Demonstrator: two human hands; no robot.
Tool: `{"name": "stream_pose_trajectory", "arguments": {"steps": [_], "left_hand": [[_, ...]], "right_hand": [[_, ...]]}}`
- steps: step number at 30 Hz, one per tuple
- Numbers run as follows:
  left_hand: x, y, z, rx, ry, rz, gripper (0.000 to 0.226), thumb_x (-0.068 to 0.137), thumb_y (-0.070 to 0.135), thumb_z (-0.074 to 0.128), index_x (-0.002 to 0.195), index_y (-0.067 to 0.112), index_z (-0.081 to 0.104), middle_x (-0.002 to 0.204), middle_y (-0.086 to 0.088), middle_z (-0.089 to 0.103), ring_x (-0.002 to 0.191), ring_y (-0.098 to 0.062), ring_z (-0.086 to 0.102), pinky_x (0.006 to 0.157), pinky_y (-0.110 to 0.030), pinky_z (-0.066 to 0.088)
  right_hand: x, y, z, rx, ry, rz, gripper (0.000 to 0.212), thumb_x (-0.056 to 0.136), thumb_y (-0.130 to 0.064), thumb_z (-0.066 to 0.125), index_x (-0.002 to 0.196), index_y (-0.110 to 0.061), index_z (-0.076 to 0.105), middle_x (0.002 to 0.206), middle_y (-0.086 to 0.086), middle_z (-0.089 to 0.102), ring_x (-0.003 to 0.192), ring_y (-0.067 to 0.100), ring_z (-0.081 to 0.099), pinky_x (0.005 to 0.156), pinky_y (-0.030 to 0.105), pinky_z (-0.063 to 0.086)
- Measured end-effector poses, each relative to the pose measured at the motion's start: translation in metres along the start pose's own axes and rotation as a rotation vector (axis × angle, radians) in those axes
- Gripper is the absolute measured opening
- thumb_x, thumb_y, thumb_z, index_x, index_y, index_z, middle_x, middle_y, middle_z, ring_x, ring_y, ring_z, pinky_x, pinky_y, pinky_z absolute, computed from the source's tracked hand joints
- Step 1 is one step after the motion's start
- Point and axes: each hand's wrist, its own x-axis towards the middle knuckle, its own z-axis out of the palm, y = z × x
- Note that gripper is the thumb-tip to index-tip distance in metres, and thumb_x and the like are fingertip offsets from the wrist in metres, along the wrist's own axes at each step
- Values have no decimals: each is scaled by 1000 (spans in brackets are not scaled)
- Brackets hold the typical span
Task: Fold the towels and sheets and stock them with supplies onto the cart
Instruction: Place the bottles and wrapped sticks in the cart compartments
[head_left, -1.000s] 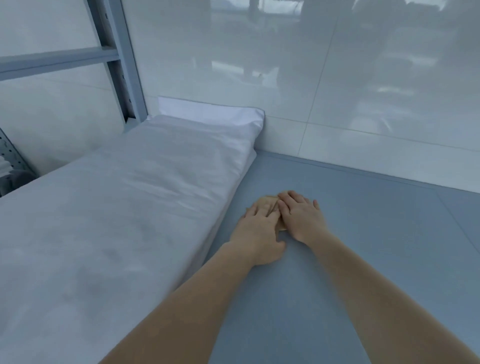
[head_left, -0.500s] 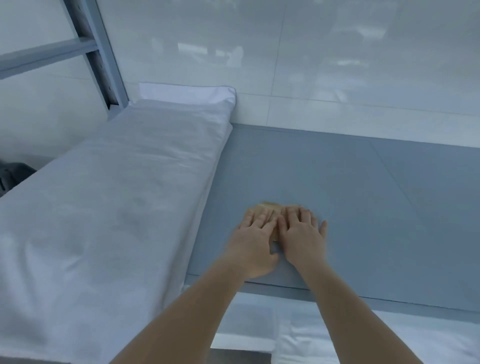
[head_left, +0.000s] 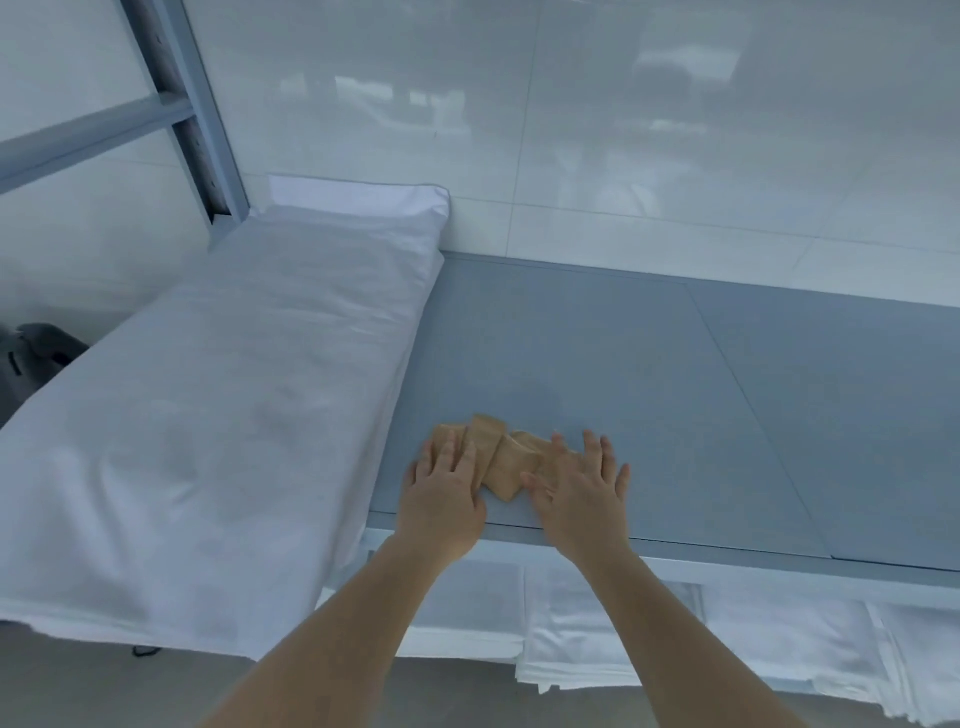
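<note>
Both hands lie flat, fingers spread, on a small fan of tan packets (head_left: 501, 457) at the lower centre: the left hand (head_left: 447, 499) on their left end, the right hand (head_left: 576, 493) on their right. The packets sit near the front edge of the grey shelf (head_left: 675, 374). A folded white sheet (head_left: 218, 389) fills the shelf's left side. Lower right, stacked white linens (head_left: 753, 639) lie on the level below.

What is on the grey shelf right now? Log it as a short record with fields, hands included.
surface: grey shelf
items: small tan packets, spread in an overlapping row near the front edge
left hand: flat, fingers straight, on the left packets
right hand: flat, fingers spread, on the right packets
beside: folded white sheet stack, left of the packets, apart from them
below: folded white linens on the lower shelf
</note>
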Motion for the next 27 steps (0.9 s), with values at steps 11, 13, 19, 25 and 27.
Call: {"name": "stream_pose_trajectory", "arguments": {"steps": [11,13,19,25,27], "left_hand": [[3,-14,24,45,131,45,69,94,58,25,153,33,-1,163,0,1,148,-25,-10,119,-45,-1],[0,-16,24,48,125,61,73,93,63,22,153,32,-4,162,1,-2,148,-22,-14,119,-43,-4],[-19,-19,19,91,114,120,83,85,72,20,154,29,4,162,-2,1,149,-21,-9,120,-38,-5],[-40,-23,20,136,1,218,99,82,72,42,153,27,-10,162,-4,-10,148,-24,-15,119,-39,-8],[-45,-22,20,156,-15,228,96,89,52,55,152,27,-13,162,-5,-10,148,-25,-14,120,-41,-5]], "right_hand": [[35,-11,17,-108,-238,-377,75,78,-77,0,148,-51,-2,159,-16,-13,148,24,-12,115,53,-11],[29,-8,17,-121,-227,-371,74,79,-74,-4,148,-48,-3,160,-17,-9,148,25,-11,115,53,-11],[6,-3,11,-154,-218,-434,57,89,-64,-2,144,-54,-10,158,-20,-14,148,26,-13,110,62,-8],[-21,8,9,-182,-253,-455,80,82,-78,27,147,-48,-8,153,-17,-23,145,24,-19,112,59,-8],[-29,11,8,-181,-245,-458,84,88,-55,54,148,-47,-5,156,-15,-17,148,28,-10,113,58,-3]]}}
